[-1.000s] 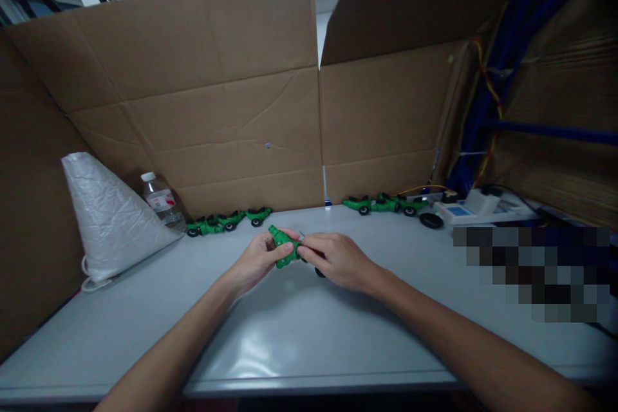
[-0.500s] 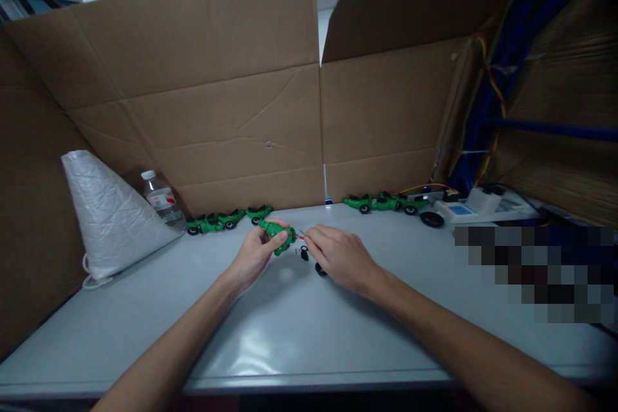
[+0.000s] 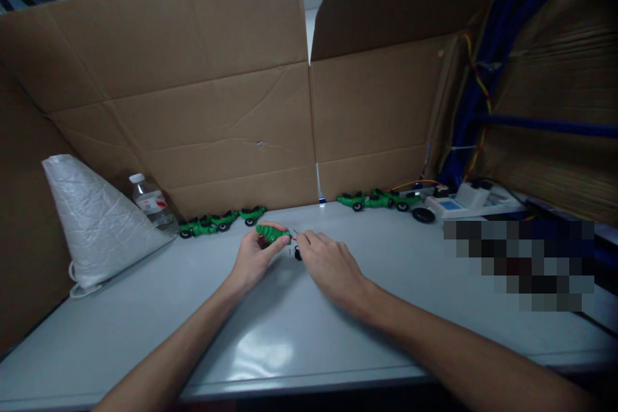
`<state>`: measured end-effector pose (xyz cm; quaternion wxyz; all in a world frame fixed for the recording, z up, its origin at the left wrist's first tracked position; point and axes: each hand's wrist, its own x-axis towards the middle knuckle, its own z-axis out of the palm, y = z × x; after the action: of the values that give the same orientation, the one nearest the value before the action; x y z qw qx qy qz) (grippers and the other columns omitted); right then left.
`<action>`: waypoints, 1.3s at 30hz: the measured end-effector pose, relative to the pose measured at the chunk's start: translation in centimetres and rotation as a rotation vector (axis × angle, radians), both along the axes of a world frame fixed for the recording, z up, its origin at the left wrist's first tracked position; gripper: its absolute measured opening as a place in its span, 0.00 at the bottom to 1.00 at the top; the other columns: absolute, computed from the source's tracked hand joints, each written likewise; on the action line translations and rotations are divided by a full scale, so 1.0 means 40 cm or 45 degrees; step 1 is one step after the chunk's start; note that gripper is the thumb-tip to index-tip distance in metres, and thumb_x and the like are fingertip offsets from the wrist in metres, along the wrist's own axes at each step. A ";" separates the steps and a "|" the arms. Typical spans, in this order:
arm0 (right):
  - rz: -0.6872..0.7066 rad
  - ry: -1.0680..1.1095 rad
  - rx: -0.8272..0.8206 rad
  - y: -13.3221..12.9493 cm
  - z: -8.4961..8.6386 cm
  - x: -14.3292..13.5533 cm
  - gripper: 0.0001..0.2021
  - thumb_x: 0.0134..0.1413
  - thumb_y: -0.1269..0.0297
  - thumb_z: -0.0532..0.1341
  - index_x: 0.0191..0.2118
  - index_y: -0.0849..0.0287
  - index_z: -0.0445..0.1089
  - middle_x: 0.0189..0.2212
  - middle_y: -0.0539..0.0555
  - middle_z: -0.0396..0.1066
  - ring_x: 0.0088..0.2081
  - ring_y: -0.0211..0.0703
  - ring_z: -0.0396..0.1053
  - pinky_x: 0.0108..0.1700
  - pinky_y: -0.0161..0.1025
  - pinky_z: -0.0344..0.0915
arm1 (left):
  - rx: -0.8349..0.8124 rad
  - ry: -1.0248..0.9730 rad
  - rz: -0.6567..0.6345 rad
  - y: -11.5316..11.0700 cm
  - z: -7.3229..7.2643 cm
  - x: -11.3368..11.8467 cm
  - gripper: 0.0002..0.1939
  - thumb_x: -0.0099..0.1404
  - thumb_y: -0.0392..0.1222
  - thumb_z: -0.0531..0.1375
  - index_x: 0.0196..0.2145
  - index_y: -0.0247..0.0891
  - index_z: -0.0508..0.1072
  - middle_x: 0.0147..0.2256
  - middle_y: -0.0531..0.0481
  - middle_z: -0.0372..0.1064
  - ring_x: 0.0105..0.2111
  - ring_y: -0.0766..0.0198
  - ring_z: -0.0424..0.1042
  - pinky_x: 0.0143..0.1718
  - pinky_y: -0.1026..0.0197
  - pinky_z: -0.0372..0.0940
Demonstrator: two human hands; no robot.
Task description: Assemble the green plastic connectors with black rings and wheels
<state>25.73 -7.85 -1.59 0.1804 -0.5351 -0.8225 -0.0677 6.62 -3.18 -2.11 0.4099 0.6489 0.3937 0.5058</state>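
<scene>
My left hand (image 3: 252,259) is closed on a green toy part (image 3: 273,234) above the middle of the table. Close to the toy's right end, the fingers of my right hand (image 3: 333,265) are pinched round a thin, partly red item (image 3: 294,238); most of it is hidden by the fingers. A small black part (image 3: 298,253) lies on the table just below the toy, partly covered by my right fingertips.
Green toy vehicles stand in a left row (image 3: 222,221) and a right row (image 3: 379,200) along the cardboard wall (image 3: 232,109). A bottle (image 3: 153,201) and silvery bag (image 3: 101,225) are left. A black ring (image 3: 423,215) and power strip (image 3: 476,201) are right.
The green part has turned in my left hand, and its right end looks narrower. My right hand now covers the black wheel seen under it before. The whole view has shifted slightly.
</scene>
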 end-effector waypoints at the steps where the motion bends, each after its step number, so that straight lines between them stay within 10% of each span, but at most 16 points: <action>1: 0.022 0.018 -0.003 0.005 -0.005 0.000 0.12 0.70 0.77 0.54 0.50 0.58 0.71 0.46 0.62 0.77 0.45 0.52 0.76 0.38 0.41 0.68 | -0.047 -0.005 -0.008 0.001 0.002 -0.006 0.20 0.59 0.52 0.76 0.41 0.35 0.79 0.35 0.48 0.76 0.34 0.61 0.71 0.38 0.62 0.63; 19: 0.347 0.420 -0.008 0.073 -0.031 0.059 0.20 0.76 0.54 0.55 0.34 0.56 0.75 0.32 0.51 0.75 0.34 0.41 0.71 0.36 0.37 0.56 | -0.472 -0.261 -0.389 0.010 0.013 -0.049 0.23 0.59 0.50 0.77 0.46 0.34 0.79 0.37 0.45 0.79 0.34 0.61 0.77 0.41 0.60 0.68; 27: 0.213 0.232 0.015 0.052 -0.021 0.041 0.16 0.76 0.62 0.52 0.40 0.57 0.76 0.37 0.54 0.78 0.37 0.44 0.73 0.38 0.39 0.59 | -0.163 -0.052 -0.182 -0.006 0.015 -0.014 0.23 0.57 0.53 0.77 0.43 0.35 0.80 0.35 0.49 0.76 0.34 0.63 0.72 0.40 0.61 0.63; 39: 0.234 0.181 0.077 0.038 -0.001 0.050 0.14 0.76 0.67 0.52 0.53 0.58 0.75 0.43 0.57 0.77 0.43 0.48 0.74 0.42 0.41 0.66 | -0.354 -0.360 -0.222 0.007 0.016 -0.025 0.33 0.61 0.52 0.75 0.58 0.33 0.75 0.37 0.45 0.77 0.36 0.61 0.77 0.42 0.59 0.68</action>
<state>27.71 -6.34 -1.64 0.2599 -0.4552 -0.8508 -0.0375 5.61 -2.88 -1.48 0.5889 0.5403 0.3407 0.4952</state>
